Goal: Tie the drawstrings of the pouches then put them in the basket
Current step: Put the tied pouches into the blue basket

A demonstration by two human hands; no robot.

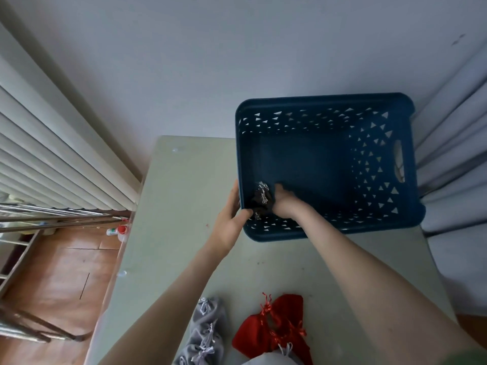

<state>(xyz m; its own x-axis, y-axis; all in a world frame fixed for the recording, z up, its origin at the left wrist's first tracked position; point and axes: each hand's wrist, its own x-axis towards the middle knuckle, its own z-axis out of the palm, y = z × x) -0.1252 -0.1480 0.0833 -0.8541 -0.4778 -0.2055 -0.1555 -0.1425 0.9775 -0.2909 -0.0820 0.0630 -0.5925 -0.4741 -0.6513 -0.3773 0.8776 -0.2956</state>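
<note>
Steadying the basket: my left hand (232, 217) grips the near-left corner of the blue basket (324, 98), thumb hooked over the rim to the inside and fingers down the outer wall. I judge this keeps the light plastic from sliding on the counter (184, 196) while the other hand works inside.
Right hand: my right hand (283, 202) is down in the basket's near-left corner, resting on the dark pouch (261, 199). Its fingertips are lost in shadow, so I cannot tell whether they grip the pouch or have let go.
Dark pouch: it lies on the basket floor against the left wall with pale drawstrings bunched on top, so I read it as tied and being set down.
Waiting pouches: grey pouches (208, 327) and red pouches (263, 335) lie in two small heaps at the near edge of the counter, grey to the left. Some bows show, but I cannot tell whether every one is tied.
In the way: my right forearm crosses the basket's near rim. That near wall stands between the heaps and the basket floor, so I expect each pouch has to be lifted over it.
Surroundings: a radiator (52, 143) stands to the far left. A bottle (118, 230) with a red cap sits low beside the counter's left edge. A curtain (453, 154) hangs just right of the basket.
</note>
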